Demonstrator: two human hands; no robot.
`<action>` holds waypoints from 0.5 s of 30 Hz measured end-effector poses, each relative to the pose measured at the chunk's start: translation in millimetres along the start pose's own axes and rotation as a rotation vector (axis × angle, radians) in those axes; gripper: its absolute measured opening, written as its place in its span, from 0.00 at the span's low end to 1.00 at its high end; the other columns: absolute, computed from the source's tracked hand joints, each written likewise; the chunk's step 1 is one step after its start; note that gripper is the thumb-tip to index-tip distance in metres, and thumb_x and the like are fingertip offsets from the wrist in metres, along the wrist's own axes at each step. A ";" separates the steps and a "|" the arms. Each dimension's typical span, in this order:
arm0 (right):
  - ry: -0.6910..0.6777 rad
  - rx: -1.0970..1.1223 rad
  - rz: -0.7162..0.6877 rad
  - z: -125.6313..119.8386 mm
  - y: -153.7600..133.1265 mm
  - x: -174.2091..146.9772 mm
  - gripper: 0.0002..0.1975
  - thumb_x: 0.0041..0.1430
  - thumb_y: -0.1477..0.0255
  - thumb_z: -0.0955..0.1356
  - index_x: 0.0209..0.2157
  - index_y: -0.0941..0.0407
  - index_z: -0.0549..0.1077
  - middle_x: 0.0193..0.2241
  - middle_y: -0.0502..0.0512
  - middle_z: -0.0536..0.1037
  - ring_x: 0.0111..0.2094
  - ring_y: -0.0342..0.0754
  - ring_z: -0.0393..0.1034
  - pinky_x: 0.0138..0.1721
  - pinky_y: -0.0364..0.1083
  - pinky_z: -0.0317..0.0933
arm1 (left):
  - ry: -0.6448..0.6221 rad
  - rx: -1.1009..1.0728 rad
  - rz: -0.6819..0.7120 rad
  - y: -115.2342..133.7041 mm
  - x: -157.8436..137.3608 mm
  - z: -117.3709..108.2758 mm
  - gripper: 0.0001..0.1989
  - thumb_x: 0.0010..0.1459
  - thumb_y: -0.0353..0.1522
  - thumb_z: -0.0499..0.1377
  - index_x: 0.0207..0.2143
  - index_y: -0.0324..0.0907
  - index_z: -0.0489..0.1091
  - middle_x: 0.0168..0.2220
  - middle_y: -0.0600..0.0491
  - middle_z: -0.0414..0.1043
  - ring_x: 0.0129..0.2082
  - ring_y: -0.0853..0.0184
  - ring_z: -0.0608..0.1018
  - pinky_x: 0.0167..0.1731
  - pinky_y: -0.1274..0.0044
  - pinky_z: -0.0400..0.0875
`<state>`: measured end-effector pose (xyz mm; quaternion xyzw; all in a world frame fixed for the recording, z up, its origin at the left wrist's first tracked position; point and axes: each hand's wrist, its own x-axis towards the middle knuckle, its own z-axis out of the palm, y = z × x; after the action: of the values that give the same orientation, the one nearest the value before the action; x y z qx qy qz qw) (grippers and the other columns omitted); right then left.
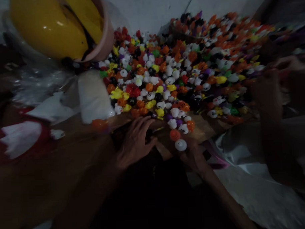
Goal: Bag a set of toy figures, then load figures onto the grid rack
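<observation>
Small colourful plastic toy figures (169,80) lie in a wide heap across the table (81,153). At the heap's front edge my left hand (135,141) is open, fingers stretched and thumb apart, over something dark that I cannot make out. My right hand (194,156) is closed at the table's front edge, partly lost in shadow. A round white toy (181,145) and an orange toy (175,135) show at its fingers. Just beyond them sit several white, purple and orange toys.
A pink tub (107,36) with a yellow thing (49,28) inside stands back left. Near it lie a stack of clear plastic bags (94,96) and a red-and-white packet (23,139). Another person's hands (268,80) work at the right.
</observation>
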<state>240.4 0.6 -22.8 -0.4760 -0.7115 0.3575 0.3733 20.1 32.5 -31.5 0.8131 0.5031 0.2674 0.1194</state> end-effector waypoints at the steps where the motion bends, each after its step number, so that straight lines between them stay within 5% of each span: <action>1: 0.045 0.005 0.037 -8.4 1.8 5.5 0.08 0.54 0.69 0.66 0.33 0.54 0.76 0.30 0.53 0.79 0.31 0.50 0.72 0.34 0.47 0.68 | -0.034 0.046 0.047 -3.2 5.2 7.0 0.29 0.58 0.36 0.62 0.62 0.39 0.65 0.66 0.42 0.64 0.68 0.46 0.64 0.64 0.53 0.65; 3: 0.158 0.003 0.143 -25.3 7.4 17.8 0.09 0.54 0.64 0.67 0.32 0.54 0.75 0.29 0.53 0.78 0.31 0.49 0.71 0.33 0.46 0.67 | -0.097 0.147 0.055 -9.1 15.1 25.4 0.35 0.55 0.38 0.65 0.63 0.38 0.64 0.70 0.41 0.58 0.70 0.38 0.56 0.62 0.45 0.64; 8: 0.411 0.029 0.376 -82.0 15.1 43.6 0.17 0.48 0.55 0.70 0.31 0.55 0.70 0.23 0.48 0.70 0.24 0.43 0.60 0.24 0.42 0.58 | -0.044 0.198 0.100 -24.5 38.7 67.4 0.24 0.61 0.31 0.56 0.59 0.31 0.69 0.58 0.36 0.72 0.62 0.39 0.68 0.56 0.48 0.71; 12: 0.487 -0.054 0.398 -103.3 2.4 47.6 0.19 0.50 0.51 0.66 0.26 0.53 0.65 0.19 0.47 0.63 0.21 0.42 0.54 0.22 0.42 0.51 | -0.021 0.196 0.113 -21.6 45.2 58.8 0.18 0.62 0.28 0.54 0.53 0.35 0.73 0.51 0.38 0.76 0.55 0.43 0.74 0.55 0.52 0.73; 15: 0.436 -0.174 0.323 -86.1 1.0 53.9 0.18 0.49 0.53 0.68 0.26 0.53 0.65 0.20 0.47 0.62 0.22 0.42 0.55 0.23 0.43 0.51 | -0.106 0.161 -0.003 -18.9 53.2 45.8 0.21 0.59 0.29 0.59 0.56 0.34 0.71 0.61 0.36 0.69 0.61 0.43 0.70 0.60 0.53 0.69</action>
<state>301.3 65.0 26.8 -0.6790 -0.5574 0.2393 0.4134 49.9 91.7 -61.4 0.8323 0.5171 0.1828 0.0805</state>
